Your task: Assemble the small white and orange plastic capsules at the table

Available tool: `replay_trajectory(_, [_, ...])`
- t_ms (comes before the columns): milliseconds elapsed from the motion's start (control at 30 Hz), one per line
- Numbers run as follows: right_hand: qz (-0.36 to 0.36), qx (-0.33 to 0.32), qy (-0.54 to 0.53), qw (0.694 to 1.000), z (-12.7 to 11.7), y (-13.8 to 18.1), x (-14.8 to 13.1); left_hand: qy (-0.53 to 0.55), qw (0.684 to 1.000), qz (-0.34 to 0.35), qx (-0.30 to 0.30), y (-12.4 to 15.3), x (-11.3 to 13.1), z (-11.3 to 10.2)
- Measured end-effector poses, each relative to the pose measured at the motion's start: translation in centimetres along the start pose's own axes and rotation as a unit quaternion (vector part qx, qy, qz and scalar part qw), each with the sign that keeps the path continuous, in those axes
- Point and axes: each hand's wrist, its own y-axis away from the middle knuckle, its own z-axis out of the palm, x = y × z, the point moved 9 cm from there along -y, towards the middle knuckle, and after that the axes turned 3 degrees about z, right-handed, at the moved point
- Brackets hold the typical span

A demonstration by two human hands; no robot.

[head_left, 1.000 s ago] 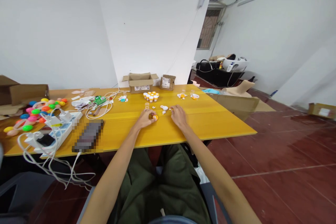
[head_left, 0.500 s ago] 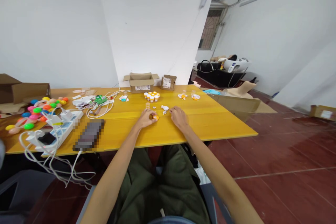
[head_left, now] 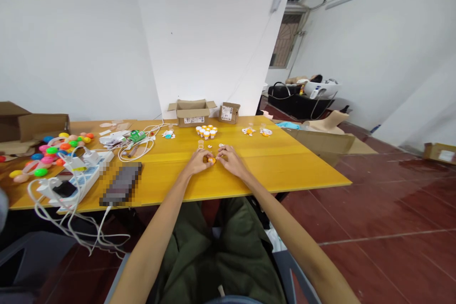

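Note:
My left hand rests on the yellow table with its fingers curled round a small orange piece. My right hand has its fingers pinched against that same piece from the right, so both hands meet at it. Just behind them lie a small clear cup and tiny white parts. Further back stands a cluster of small white-and-orange pots.
Two cardboard boxes sit at the table's far edge. Left of me lie a dark phone, a white power strip with cables and several coloured plastic eggs. More orange-white pieces lie far right. Red tiled floor extends right.
My right hand has moved left from the white parts to the orange piece held by my left hand. The left hand has stayed put.

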Motion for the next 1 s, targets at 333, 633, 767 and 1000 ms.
replay_trajectory(333, [-0.037, -0.009, -0.044, 0.998, 0.7, -0.5, -0.5, 0.006, 1.0, -0.014, 0.0, 0.1, -0.2, 0.0])
replay_trajectory(633, [-0.015, -0.011, -0.052, 0.998, 1.5, -1.1, 0.2, 0.016, 1.0, -0.018, -0.002, 0.0, -0.2, -0.1])
replay_trajectory(767, [0.0, -0.016, -0.068, 0.998, 1.7, -1.2, 0.7, 0.02, 1.0, -0.014, -0.003, 0.0, 0.0, -0.1])
replay_trajectory(1000, [0.003, -0.017, -0.086, 0.996, 1.8, -1.2, 1.1, 0.017, 1.0, -0.017, 0.0, 0.1, 0.0, -0.2])
